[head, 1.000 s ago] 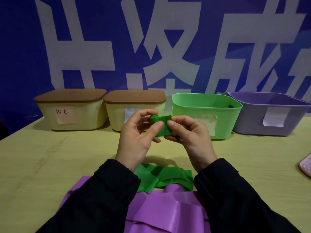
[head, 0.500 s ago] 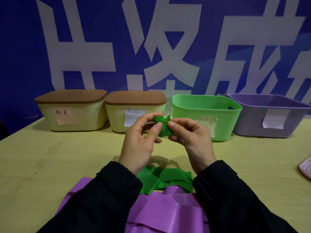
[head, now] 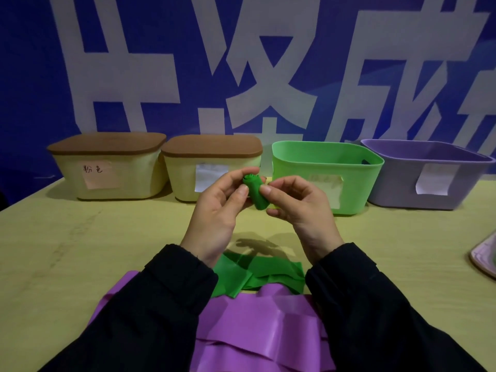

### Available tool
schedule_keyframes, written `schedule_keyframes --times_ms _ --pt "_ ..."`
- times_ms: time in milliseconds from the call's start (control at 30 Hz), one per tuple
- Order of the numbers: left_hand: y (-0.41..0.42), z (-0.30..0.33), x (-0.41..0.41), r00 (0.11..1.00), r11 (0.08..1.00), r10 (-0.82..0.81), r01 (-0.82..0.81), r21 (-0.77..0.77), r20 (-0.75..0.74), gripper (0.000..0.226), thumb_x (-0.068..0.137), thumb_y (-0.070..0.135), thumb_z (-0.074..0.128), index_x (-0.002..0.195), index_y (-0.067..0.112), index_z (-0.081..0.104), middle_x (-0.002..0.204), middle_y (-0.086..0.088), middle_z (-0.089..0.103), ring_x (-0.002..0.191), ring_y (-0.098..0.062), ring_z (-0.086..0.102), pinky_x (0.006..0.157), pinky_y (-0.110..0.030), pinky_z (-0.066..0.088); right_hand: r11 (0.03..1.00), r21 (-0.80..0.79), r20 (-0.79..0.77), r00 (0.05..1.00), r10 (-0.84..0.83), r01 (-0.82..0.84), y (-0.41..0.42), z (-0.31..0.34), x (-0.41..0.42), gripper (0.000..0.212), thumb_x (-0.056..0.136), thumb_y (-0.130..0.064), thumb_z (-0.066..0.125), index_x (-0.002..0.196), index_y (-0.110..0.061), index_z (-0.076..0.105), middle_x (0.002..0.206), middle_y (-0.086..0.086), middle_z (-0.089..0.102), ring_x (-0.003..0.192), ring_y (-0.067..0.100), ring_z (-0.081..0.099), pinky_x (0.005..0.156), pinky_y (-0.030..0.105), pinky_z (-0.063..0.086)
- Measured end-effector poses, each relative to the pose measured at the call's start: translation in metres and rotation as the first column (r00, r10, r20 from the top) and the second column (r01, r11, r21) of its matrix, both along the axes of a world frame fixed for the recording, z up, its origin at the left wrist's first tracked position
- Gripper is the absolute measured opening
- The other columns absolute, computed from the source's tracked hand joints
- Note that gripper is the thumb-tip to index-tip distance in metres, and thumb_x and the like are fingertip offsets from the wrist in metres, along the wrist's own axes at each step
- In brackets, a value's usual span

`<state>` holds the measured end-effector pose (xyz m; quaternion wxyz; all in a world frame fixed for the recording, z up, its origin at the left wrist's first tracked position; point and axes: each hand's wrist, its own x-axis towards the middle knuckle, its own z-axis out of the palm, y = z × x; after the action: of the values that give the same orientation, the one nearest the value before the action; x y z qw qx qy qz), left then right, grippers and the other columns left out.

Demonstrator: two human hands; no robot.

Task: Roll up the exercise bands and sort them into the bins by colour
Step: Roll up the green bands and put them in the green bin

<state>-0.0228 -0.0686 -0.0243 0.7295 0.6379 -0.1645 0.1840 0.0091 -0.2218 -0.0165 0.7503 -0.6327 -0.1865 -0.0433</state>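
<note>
Green roll: a tightly rolled green band (head: 257, 193) held above the desk (head: 80, 251), in front of the green bin (head: 326, 171).
Left hand (head: 217, 213): grip closed on the roll's left side, thumb and fingers pinching it.
Right hand (head: 298, 208): grip closed on the roll's right side.
Loose bands: a green band (head: 257, 275) lies near, between the sleeves, beside a purple band (head: 257, 326).
Far row: two lidded cream bins (head: 112, 173), green bin, then purple bin (head: 426, 175) on the right.

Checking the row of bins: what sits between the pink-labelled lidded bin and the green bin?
In the head view, another cream bin with a brown lid stands between the pink-labelled bin and the green bin.
</note>
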Motion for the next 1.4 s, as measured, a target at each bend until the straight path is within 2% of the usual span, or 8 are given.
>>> schedule_keyframes --times_ms 167,300,533,733,1033,1200,1333,1400 --pt "0.0 0.004 -0.005 0.993 0.986 -0.115 0.111 -0.122 -0.028 0.033 0.104 -0.003 0.037 0.122 0.01 0.061 0.118 -0.011 0.071 0.12 -0.025 0.064 0.104 -0.035 0.05 0.993 0.058 -0.215 0.97 0.114 -0.104 0.002 0.001 -0.004 0.025 0.083 -0.02 0.079 0.098 -0.01 0.063 0.093 0.015 0.076 0.073 0.03 0.073 0.07 0.037 0.062" --pt "-0.003 0.004 -0.005 0.994 0.988 -0.106 0.101 -0.119 -0.034 0.017 0.099 0.009 0.056 0.114 0.01 0.065 0.118 -0.013 0.071 0.119 -0.029 0.064 0.105 -0.041 0.051 0.996 0.034 -0.128 0.988 0.086 -0.082 0.002 0.002 -0.005 0.021 0.081 -0.01 0.08 0.091 -0.005 0.061 0.075 0.013 0.07 0.059 0.019 0.066 0.064 0.031 0.058" --pt "0.004 0.012 0.003 0.96 0.9 0.267 -0.278 0.335 0.08 0.012 0.094 0.025 0.068 0.103 0.03 0.074 0.102 -0.003 0.066 0.082 -0.001 0.061 0.075 -0.018 0.05 0.996 -0.053 0.076 0.995 -0.064 0.068 -0.005 0.004 0.003 0.019 0.079 -0.008 0.082 0.083 -0.002 0.064 0.071 0.009 0.068 0.062 0.016 0.064 0.061 0.026 0.055" --pt "-0.019 0.059 0.023 0.973 0.897 0.197 -0.229 0.378 0.123 0.019 0.09 0.013 0.074 0.106 0.022 0.073 0.11 -0.001 0.069 0.091 -0.016 0.072 0.085 -0.034 0.061 0.972 0.122 0.215 0.951 -0.222 0.199 -0.032 0.024 0.014 0.015 0.085 0.0 0.074 0.098 -0.008 0.075 0.091 0.009 0.077 0.084 0.021 0.073 0.079 0.03 0.059" --pt "-0.088 0.055 0.105 0.952 0.81 0.262 -0.307 0.5 0.16 0.011 0.092 0.024 0.072 0.098 0.025 0.062 0.099 0.011 0.067 0.094 -0.006 0.065 0.086 -0.034 0.056 0.661 -0.155 0.525 0.627 -0.575 0.735 -0.085 0.003 0.074 0.018 0.091 -0.03 0.073 0.107 -0.022 0.076 0.105 -0.01 0.075 0.101 0.005 0.067 0.089 0.04 0.057" --pt "-0.097 0.056 0.13 0.856 0.594 0.419 -0.51 0.622 0.302 0.013 0.092 0.036 0.07 0.094 0.027 0.061 0.094 0.015 0.066 0.092 -0.012 0.062 0.094 -0.035 0.038 0.481 -0.468 0.561 0.67 -0.487 0.741 -0.099 0.002 0.087 0.046 0.094 -0.028 0.067 0.139 -0.031 0.057 0.154 -0.001 0.046 0.149 0.022 0.028 0.122 0.042 0.025" --pt "-0.103 0.048 0.145 0.791 0.462 0.528 -0.573 0.677 0.309 0.017 0.09 0.044 0.07 0.088 0.029 0.064 0.092 0.009 0.07 0.097 -0.02 0.061 0.101 -0.037 0.031 0.449 -0.5 0.573 0.672 -0.469 0.74 -0.093 0.002 0.081 0.052 0.093 -0.031 0.066 0.143 -0.033 0.051 0.156 -0.001 0.043 0.152 0.022 0.02 0.123 0.045 0.022" --pt "-0.103 0.046 0.146 0.828 0.525 0.52 -0.503 0.687 0.209 0.019 0.088 0.045 0.072 0.081 0.028 0.065 0.09 0.007 0.071 0.096 -0.021 0.063 0.102 -0.039 0.039 0.47 -0.478 0.561 0.67 -0.486 0.742 -0.094 0.003 0.081 0.045 0.093 -0.029 0.066 0.136 -0.031 0.058 0.15 0.0 0.049 0.15 0.023 0.024 0.122 0.045 0.024"
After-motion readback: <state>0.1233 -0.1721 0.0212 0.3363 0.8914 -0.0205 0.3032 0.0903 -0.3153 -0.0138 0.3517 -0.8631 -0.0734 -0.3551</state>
